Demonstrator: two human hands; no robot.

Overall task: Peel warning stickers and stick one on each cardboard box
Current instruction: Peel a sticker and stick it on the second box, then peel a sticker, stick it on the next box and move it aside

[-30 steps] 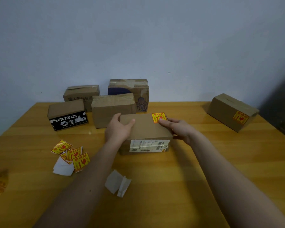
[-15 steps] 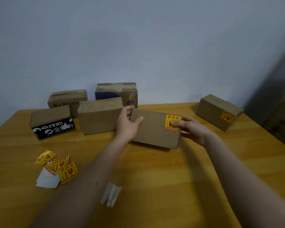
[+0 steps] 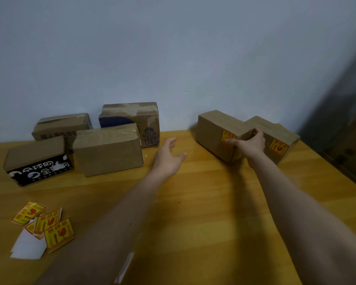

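Two stickered boxes sit far right, the right hand (image 3: 250, 144) gripping the nearer box (image 3: 218, 134) beside the other (image 3: 275, 138); left hand (image 3: 169, 157) wide, empty; four boxes (image 3: 109, 151) far left unlabelled, spare stickers (image 3: 47, 225) near left on bench (image 3: 203, 212).

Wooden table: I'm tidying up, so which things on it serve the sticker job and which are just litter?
Job: four unstickered brown cardboard boxes, two stickered boxes, loose yellow-and-red warning stickers.
Litter: white peeled backing papers on the wooden table.
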